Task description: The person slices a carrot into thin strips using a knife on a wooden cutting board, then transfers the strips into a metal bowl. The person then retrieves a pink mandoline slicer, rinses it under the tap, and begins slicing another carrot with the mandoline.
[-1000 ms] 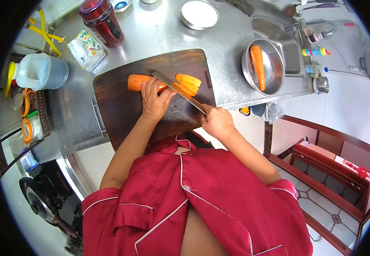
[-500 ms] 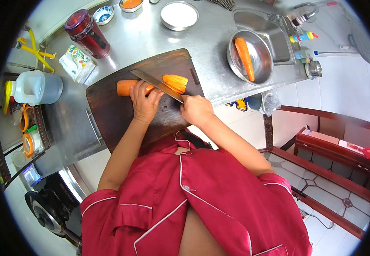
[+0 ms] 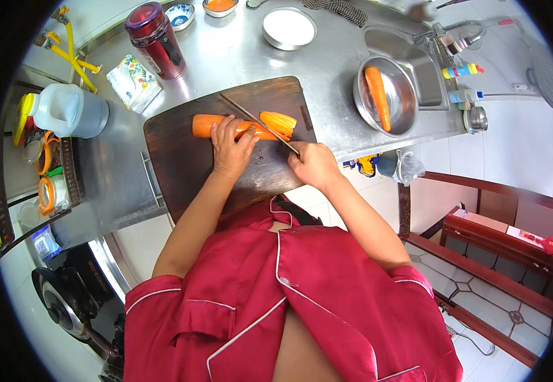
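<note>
A large wooden cutting board [image 3: 267, 175] lies at the counter's near edge. On it, my left hand [image 3: 232, 148] is closed over a thick orange carrot [image 3: 202, 125], fingers pressing it from above. My right hand [image 3: 315, 165] grips the handle of a kitchen knife [image 3: 244, 111]. Its long blade slants from upper left to lower right, seen almost edge-on, along the far side of the carrot and over its right end. Just beyond the blade rest cut carrot pieces [image 3: 279, 121] with paler yellow-orange faces. Whether the edge is inside the carrot is hard to tell.
Right of the board, a steel bowl [image 3: 360, 105] holds another whole carrot [image 3: 377, 95] beside the sink [image 3: 439, 95]. Farther back stand a dish of white contents [image 3: 289, 27], small bowls and a red flask [image 3: 157, 48]. A tissue pack [image 3: 131, 83] and plastic jug [image 3: 72, 111] are at left.
The whole scene has shifted rightward and slightly down in view. The knife blade has turned from showing its broad side to nearly edge-on, and more carrot shows right of my left hand.
</note>
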The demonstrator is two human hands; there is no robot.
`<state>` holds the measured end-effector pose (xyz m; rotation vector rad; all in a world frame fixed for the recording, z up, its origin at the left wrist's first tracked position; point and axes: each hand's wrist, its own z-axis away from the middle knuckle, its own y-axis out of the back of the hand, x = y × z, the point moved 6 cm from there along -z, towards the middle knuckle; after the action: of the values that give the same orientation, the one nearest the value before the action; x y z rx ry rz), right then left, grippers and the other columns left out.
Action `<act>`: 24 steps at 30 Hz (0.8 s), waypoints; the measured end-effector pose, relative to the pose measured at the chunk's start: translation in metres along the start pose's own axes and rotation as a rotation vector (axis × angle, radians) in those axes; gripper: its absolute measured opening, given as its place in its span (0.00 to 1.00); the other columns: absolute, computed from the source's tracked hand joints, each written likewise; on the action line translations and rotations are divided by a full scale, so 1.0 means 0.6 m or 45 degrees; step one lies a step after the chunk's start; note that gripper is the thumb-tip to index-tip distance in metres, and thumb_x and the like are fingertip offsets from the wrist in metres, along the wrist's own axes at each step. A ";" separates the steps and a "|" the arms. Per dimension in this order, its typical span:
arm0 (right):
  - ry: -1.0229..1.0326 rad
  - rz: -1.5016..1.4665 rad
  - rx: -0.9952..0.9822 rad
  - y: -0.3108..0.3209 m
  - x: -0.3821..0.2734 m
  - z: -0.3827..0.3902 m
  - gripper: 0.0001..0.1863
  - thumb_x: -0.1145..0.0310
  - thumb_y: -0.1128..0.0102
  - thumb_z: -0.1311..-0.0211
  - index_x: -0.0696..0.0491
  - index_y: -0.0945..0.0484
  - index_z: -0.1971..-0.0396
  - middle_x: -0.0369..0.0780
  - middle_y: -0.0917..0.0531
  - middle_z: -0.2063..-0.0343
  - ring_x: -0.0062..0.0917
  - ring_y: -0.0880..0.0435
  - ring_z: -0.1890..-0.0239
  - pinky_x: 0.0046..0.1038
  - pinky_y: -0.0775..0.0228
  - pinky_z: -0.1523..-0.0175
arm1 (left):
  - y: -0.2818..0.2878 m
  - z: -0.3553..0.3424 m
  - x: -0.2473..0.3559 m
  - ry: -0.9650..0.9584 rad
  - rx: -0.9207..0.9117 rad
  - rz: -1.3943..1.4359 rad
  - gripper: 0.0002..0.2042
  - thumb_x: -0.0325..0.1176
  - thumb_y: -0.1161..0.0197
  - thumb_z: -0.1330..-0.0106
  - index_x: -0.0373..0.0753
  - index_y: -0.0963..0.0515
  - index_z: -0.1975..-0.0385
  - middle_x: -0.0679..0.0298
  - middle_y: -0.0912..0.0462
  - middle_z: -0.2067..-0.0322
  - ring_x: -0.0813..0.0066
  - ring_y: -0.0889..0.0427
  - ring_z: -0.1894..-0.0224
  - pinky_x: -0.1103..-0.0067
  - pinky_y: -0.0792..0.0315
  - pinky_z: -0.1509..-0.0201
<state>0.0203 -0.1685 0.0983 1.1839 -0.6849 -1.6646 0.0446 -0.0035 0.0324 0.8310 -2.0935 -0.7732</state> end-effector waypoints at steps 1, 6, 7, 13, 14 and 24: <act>0.001 -0.001 0.024 0.002 -0.002 0.008 0.13 0.64 0.49 0.49 0.52 0.20 0.66 0.51 0.19 0.73 0.45 0.19 0.67 0.43 0.29 0.56 | 0.000 0.000 -0.002 0.014 -0.006 0.005 0.14 0.39 0.34 0.48 0.44 0.22 0.62 0.61 0.31 0.55 0.59 0.34 0.44 0.56 0.48 0.39; -0.039 0.127 -0.020 0.007 -0.002 0.042 0.12 0.65 0.49 0.48 0.53 0.24 0.66 0.51 0.19 0.76 0.45 0.19 0.69 0.44 0.28 0.59 | -0.006 0.002 -0.010 0.084 -0.015 0.052 0.17 0.37 0.33 0.50 0.43 0.25 0.60 0.59 0.31 0.55 0.57 0.35 0.44 0.55 0.49 0.38; -0.028 0.132 -0.007 0.006 0.000 0.049 0.13 0.66 0.48 0.49 0.53 0.23 0.63 0.51 0.19 0.75 0.44 0.19 0.70 0.43 0.27 0.60 | -0.007 0.004 -0.012 0.090 -0.030 0.024 0.16 0.37 0.33 0.50 0.44 0.24 0.61 0.61 0.31 0.54 0.58 0.35 0.44 0.56 0.49 0.38; -0.027 0.199 0.014 0.005 0.005 0.069 0.18 0.67 0.46 0.50 0.54 0.23 0.57 0.48 0.19 0.75 0.42 0.19 0.73 0.40 0.26 0.64 | -0.007 0.002 -0.011 0.066 -0.082 0.022 0.20 0.33 0.32 0.55 0.42 0.26 0.59 0.58 0.31 0.55 0.54 0.35 0.46 0.53 0.49 0.38; -0.023 0.203 0.018 0.006 0.005 0.069 0.18 0.67 0.46 0.50 0.54 0.23 0.57 0.48 0.19 0.75 0.42 0.19 0.73 0.40 0.26 0.64 | -0.007 0.001 -0.010 0.069 -0.087 0.019 0.20 0.33 0.32 0.55 0.42 0.25 0.59 0.58 0.31 0.55 0.54 0.35 0.46 0.53 0.48 0.38; -0.032 0.188 0.022 0.000 0.010 0.063 0.18 0.68 0.45 0.50 0.55 0.24 0.57 0.50 0.20 0.79 0.43 0.19 0.75 0.41 0.26 0.66 | -0.011 0.000 -0.013 0.098 -0.141 -0.016 0.17 0.34 0.31 0.55 0.47 0.22 0.62 0.61 0.30 0.52 0.59 0.35 0.44 0.55 0.47 0.39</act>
<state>-0.0149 -0.1767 0.1101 1.0990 -0.7851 -1.5548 0.0509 -0.0017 0.0246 0.8017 -1.9607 -0.8427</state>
